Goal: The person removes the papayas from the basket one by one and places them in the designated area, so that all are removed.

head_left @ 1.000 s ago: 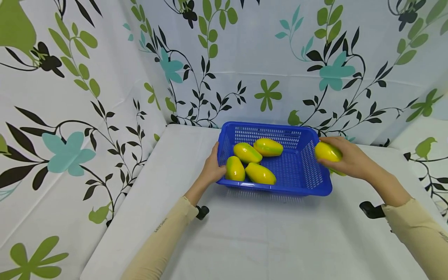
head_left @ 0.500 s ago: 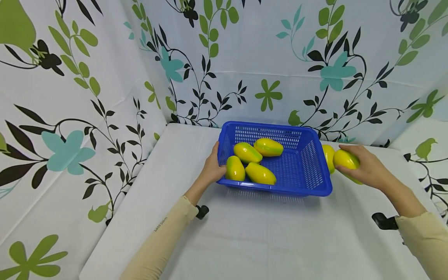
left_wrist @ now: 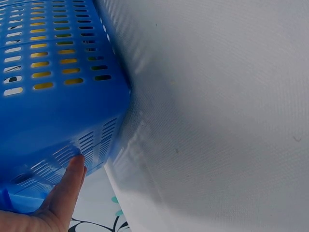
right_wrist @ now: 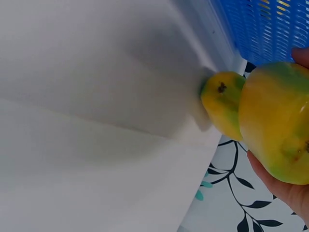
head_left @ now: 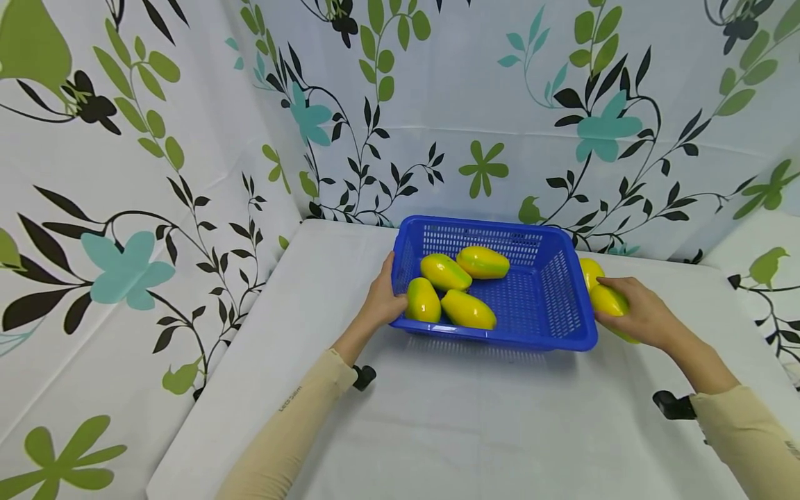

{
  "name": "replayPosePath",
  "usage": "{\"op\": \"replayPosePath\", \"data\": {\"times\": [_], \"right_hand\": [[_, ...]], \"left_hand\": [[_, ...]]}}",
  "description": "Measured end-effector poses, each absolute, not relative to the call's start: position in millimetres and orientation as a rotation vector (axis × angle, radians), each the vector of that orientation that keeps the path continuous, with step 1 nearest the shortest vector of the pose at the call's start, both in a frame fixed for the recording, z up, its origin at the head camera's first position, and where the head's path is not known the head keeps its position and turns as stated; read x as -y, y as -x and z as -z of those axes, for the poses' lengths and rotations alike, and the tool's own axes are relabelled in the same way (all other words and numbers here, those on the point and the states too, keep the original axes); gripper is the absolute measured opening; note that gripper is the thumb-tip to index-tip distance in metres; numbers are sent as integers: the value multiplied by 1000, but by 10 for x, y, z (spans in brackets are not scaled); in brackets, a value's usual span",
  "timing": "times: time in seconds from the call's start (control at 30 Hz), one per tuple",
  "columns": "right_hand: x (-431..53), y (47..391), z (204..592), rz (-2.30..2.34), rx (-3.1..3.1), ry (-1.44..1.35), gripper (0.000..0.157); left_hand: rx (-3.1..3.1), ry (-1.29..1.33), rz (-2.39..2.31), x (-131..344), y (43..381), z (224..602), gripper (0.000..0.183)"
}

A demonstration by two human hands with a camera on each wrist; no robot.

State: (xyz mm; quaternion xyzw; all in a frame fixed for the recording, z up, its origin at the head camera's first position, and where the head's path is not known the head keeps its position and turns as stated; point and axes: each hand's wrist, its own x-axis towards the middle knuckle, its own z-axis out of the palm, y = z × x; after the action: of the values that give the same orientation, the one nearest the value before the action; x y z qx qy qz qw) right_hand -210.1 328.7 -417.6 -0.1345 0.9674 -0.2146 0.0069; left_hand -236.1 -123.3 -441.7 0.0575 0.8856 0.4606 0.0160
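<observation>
Four yellow-green mangoes [head_left: 467, 310] sit in the left half of a blue plastic basket [head_left: 521, 305], which stands on a white-covered table [head_left: 475, 417] in front of a curtain [head_left: 412, 167] printed with leaves and flowers. Outside the basket's right end lies a loose mango [head_left: 590, 268], just beside the slotted wall, its brown stem spot facing the right wrist camera. That wall stands between the held mango [head_left: 609, 300] and the four inside, and the loose one is on its far side; the two overlap in both views, so whether they touch cannot be told. The held mango's long axis slants in the head view from upper left, near the basket, to lower right, below the hand; in the right wrist view one rounded end faces the camera. It lies between the thumb and fingers of the right hand [head_left: 646, 312], which are spread about as wide as the fruit and curled on opposite sides of it, with much of the basket-side end left uncovered. Whether it rests on the table is unclear. At the opposite end, the left hand [head_left: 380, 298] grips the basket, thumb at the rim, fingers stretched along the outer wall.
</observation>
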Motion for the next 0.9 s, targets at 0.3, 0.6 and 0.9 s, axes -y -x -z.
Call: {"op": "replayPosePath", "data": {"times": [0.3, 0.6, 0.9], "right_hand": [[-3203, 2133, 4334, 697, -2954, 380, 74], [-3152, 2128, 4466, 758, -2964, 445, 73], [-3163, 2083, 4710, 831, -3055, 649, 63]], "left_hand": [[-2752, -176, -1444, 1235, 2352, 4418, 93], [-2755, -187, -1447, 1240, 2355, 4430, 93], [-2761, -202, -1451, 1242, 2369, 4445, 94]]}}
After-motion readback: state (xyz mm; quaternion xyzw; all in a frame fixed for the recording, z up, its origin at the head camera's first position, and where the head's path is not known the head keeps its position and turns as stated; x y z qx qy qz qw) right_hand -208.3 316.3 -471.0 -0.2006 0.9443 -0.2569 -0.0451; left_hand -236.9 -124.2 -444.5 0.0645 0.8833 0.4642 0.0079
